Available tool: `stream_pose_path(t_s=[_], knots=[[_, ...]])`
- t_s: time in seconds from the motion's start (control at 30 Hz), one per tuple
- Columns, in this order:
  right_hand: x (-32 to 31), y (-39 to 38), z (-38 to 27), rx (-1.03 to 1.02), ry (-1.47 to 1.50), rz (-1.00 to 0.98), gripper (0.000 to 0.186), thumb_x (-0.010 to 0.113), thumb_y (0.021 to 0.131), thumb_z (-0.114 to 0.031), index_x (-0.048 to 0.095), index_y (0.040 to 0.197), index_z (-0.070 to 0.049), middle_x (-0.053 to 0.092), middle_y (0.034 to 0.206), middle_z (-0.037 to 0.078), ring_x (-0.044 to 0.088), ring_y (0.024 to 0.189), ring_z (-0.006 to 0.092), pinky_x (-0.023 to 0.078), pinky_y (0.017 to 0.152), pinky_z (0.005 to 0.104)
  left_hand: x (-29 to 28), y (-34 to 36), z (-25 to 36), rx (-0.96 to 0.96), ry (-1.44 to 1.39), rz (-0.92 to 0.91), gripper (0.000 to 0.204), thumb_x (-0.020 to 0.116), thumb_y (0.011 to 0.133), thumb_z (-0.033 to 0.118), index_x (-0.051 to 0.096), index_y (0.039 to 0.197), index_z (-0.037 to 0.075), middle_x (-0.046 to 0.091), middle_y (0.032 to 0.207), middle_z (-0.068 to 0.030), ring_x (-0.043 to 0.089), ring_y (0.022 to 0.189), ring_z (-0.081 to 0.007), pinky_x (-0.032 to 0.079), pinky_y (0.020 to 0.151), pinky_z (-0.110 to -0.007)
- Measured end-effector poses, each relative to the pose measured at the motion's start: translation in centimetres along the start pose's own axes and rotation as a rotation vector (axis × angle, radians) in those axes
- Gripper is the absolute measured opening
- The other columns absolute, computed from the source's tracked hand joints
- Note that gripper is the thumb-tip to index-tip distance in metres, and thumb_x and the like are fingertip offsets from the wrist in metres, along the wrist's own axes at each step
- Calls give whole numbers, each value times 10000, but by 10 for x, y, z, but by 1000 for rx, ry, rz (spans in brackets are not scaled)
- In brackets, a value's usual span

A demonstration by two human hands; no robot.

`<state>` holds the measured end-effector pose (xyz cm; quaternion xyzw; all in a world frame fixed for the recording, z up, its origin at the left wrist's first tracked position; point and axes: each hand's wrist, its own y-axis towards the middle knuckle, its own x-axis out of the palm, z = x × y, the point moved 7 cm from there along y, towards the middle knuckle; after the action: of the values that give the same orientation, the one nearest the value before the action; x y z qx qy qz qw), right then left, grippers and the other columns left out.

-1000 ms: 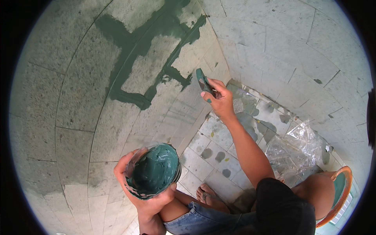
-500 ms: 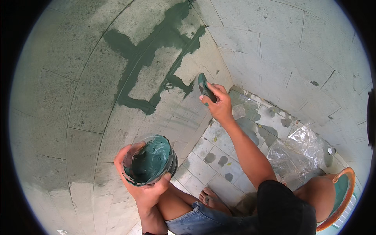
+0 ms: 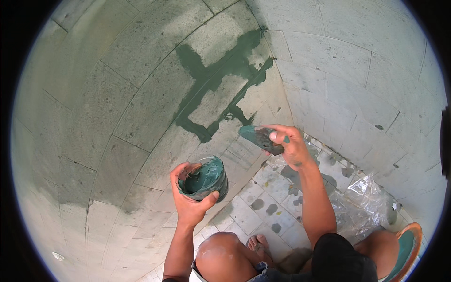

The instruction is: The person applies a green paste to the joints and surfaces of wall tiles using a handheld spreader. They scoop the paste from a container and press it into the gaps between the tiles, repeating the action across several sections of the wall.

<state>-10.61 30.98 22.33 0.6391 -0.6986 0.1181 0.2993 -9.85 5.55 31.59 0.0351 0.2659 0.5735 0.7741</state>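
left hand (image 3: 190,205) wrapped round a tub (image 3: 222,186) of dark green paste (image 3: 206,176), at seven o'clock from centre; right hand (image 3: 293,149) gripping a paste-smeared spreader (image 3: 258,137), at two o'clock from the tub; green smears (image 3: 217,74) on the wall (image 3: 155,94) at its twelve; clear plastic (image 3: 364,202) at its three.

The tub (image 3: 222,187) sits in the left hand (image 3: 190,207), left of the scraper (image 3: 258,136) in the right hand (image 3: 295,148). Beyond both, paste (image 3: 206,84) spreads across the left wall (image 3: 131,115), which meets the right wall (image 3: 352,70) at a corner. On the floor (image 3: 242,214), a plastic sheet (image 3: 359,207) lies mostly right of the right forearm, near the basin (image 3: 417,232).
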Motion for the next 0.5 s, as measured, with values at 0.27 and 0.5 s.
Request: stream_pose_path(t_s=[0.27,0.5], knots=[[57,-32,-7,187,-693,-115,375,723,851,-354,708,939,10,578,638,0,483,580,61,368,508,248,36,-48,-119,-85,201,-45,803,838,631,152,371,1271,24,563,1163,-158,586,1054,-229,465,933,-342],[81,-27,35,168,-872,-148,369,759,819,-336,700,900,18,595,636,59,487,587,94,405,543,275,30,-59,-146,-31,263,-101,823,849,617,198,402,1282,9,545,1174,-177,570,1095,-262,458,936,-360]])
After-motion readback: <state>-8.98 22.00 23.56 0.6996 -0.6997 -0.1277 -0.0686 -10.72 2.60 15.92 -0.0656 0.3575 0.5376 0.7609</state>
